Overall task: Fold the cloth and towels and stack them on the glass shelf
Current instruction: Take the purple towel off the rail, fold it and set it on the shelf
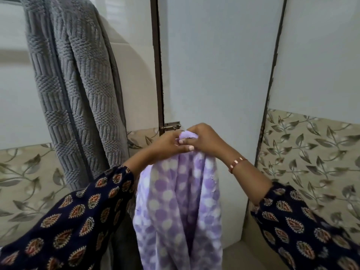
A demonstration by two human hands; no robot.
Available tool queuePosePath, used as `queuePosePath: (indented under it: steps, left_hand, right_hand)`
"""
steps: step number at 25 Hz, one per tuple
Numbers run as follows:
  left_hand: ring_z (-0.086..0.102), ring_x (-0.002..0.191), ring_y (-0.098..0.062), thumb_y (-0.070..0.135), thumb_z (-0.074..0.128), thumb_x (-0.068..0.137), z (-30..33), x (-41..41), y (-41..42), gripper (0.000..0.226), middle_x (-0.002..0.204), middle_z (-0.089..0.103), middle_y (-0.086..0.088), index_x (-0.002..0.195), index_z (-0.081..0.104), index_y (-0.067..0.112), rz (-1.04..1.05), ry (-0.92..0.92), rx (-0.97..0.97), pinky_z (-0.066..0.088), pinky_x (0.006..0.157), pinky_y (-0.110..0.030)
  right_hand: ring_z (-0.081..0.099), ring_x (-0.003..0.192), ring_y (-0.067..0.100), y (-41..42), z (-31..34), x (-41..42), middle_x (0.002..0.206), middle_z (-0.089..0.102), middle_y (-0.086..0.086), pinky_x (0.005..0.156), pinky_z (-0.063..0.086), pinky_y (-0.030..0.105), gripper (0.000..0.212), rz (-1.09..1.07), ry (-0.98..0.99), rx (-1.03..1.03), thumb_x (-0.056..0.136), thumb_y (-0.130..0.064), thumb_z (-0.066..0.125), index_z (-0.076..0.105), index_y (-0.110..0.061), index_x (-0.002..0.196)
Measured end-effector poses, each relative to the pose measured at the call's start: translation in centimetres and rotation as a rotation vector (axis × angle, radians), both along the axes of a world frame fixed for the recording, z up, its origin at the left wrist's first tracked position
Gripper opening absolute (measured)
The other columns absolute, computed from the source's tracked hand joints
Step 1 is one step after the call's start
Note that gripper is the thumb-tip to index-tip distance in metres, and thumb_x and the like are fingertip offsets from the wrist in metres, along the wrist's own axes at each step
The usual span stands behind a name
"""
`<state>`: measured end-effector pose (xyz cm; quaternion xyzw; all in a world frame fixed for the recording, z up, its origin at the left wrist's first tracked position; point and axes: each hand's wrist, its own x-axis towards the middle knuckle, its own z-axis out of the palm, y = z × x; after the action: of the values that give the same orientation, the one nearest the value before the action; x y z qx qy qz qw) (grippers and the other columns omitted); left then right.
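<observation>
A purple towel (179, 207) with white dots hangs straight down in long folds from my two hands, which meet at its top edge in the middle of the view. My left hand (165, 145) pinches the top from the left. My right hand (206, 139) grips the same bunched edge from the right, and a bit of lilac fabric pokes out between the fingers. A thick grey ribbed towel (78, 98) hangs from up high at the left, apart from both hands. No glass shelf is in view.
A white door (214, 65) with a dark frame and a small brass latch (172, 126) stands straight ahead. Leaf-patterned tiles (311, 152) cover the lower walls on both sides. A beige floor shows at the bottom right.
</observation>
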<state>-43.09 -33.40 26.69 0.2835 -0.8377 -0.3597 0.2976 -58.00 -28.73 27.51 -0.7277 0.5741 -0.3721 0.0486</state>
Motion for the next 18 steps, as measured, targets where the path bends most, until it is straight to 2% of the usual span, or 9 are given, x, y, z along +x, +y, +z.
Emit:
queuePosePath:
  steps: [2, 4, 8, 10, 11, 13, 14, 16, 18]
  left_hand:
    - [0.052, 0.071, -0.005, 0.023, 0.069, 0.081, -0.1, 0.4, -0.3, 0.019, 0.073, 0.059, 0.008, 0.095, 0.064, 0.011, 0.033, -0.067, -0.033, 0.043, 0.07, -0.02]
    - [0.047, 0.069, -0.014, 0.029, 0.065, 0.084, 0.3, 1.1, -1.0, 0.023, 0.075, 0.055, -0.003, 0.083, 0.062, 0.006, 0.147, -0.104, -0.059, 0.039, 0.062, -0.027]
    - [0.048, 0.064, -0.018, 0.023, 0.059, 0.088, 1.7, 1.7, -1.6, 0.02, 0.071, 0.055, -0.006, 0.076, 0.061, 0.007, 0.328, 0.158, -0.035, 0.04, 0.062, -0.028]
    - [0.049, 0.064, -0.018, 0.02, 0.061, 0.087, 1.9, 2.3, -2.2, 0.013, 0.07, 0.056, -0.007, 0.075, 0.059, 0.015, 0.391, 0.287, -0.01, 0.042, 0.063, -0.028]
    - [0.052, 0.07, -0.019, 0.017, 0.062, 0.086, 1.8, 2.5, -2.5, 0.002, 0.075, 0.059, -0.01, 0.085, 0.062, 0.016, 0.359, 0.319, 0.019, 0.045, 0.068, -0.029]
    - [0.055, 0.079, -0.017, 0.013, 0.064, 0.084, 1.5, 2.3, -2.0, 0.035, 0.081, 0.062, -0.007, 0.119, 0.057, 0.015, 0.212, 0.203, 0.032, 0.046, 0.075, -0.024]
    - [0.055, 0.073, -0.012, 0.014, 0.065, 0.084, 1.0, 1.8, -1.4, 0.049, 0.074, 0.063, 0.003, 0.13, 0.049, 0.017, 0.136, 0.056, -0.002, 0.045, 0.069, -0.016]
    - [0.049, 0.056, -0.002, 0.02, 0.065, 0.084, -0.3, 0.2, 0.0, 0.051, 0.058, 0.057, 0.015, 0.131, 0.045, 0.025, 0.039, -0.153, -0.077, 0.038, 0.053, -0.009]
    - [0.046, 0.062, -0.007, 0.025, 0.063, 0.086, -1.5, -1.1, 0.5, 0.025, 0.067, 0.054, 0.006, 0.109, 0.06, 0.017, 0.052, -0.177, -0.136, 0.036, 0.056, -0.015]
  right_hand:
    - [0.042, 0.044, -0.002, 0.0, 0.5, 0.1, 0.054, 0.045, -0.005, 0.047, 0.031, 0.012, 0.021, 0.051, -0.091, 0.015, 0.077, -0.02, 0.074, 0.061, -0.006, 0.068]
    - [0.046, 0.057, -0.001, 0.2, -0.5, -0.9, 0.063, 0.053, -0.001, 0.056, 0.037, 0.014, 0.025, 0.138, -0.365, 0.126, 0.072, -0.022, 0.079, 0.063, -0.004, 0.079]
    - [0.068, 0.082, 0.015, 1.5, -6.7, -3.2, 0.09, 0.072, 0.003, 0.08, 0.056, 0.029, 0.018, 0.214, -0.579, 0.568, 0.076, -0.017, 0.076, 0.071, -0.01, 0.091]
    - [0.07, 0.079, 0.014, 2.1, -9.0, -4.2, 0.093, 0.073, 0.005, 0.077, 0.056, 0.027, 0.016, 0.118, -0.636, 0.62, 0.077, -0.017, 0.074, 0.072, -0.012, 0.093]
    - [0.069, 0.075, 0.011, 2.1, -9.0, -4.7, 0.089, 0.072, 0.005, 0.073, 0.055, 0.025, 0.015, 0.047, -0.626, 0.555, 0.077, -0.018, 0.075, 0.072, -0.01, 0.09]
    - [0.06, 0.067, 0.008, 1.6, -7.3, -5.2, 0.079, 0.066, 0.003, 0.066, 0.049, 0.024, 0.019, -0.042, -0.451, 0.333, 0.075, -0.015, 0.077, 0.07, -0.001, 0.084]
    - [0.054, 0.065, 0.007, 1.3, -5.8, -4.6, 0.073, 0.06, 0.002, 0.063, 0.044, 0.025, 0.018, -0.036, -0.325, 0.231, 0.074, -0.012, 0.077, 0.067, 0.002, 0.078]
    - [0.047, 0.057, 0.0, 1.2, -2.4, -2.5, 0.062, 0.055, -0.002, 0.058, 0.038, 0.022, 0.014, 0.018, -0.099, 0.105, 0.072, -0.006, 0.073, 0.062, -0.007, 0.062]
    - [0.05, 0.056, -0.003, 1.4, 0.0, -0.8, 0.062, 0.057, -0.005, 0.056, 0.037, 0.018, 0.021, 0.022, 0.016, 0.039, 0.069, -0.005, 0.071, 0.059, -0.019, 0.059]
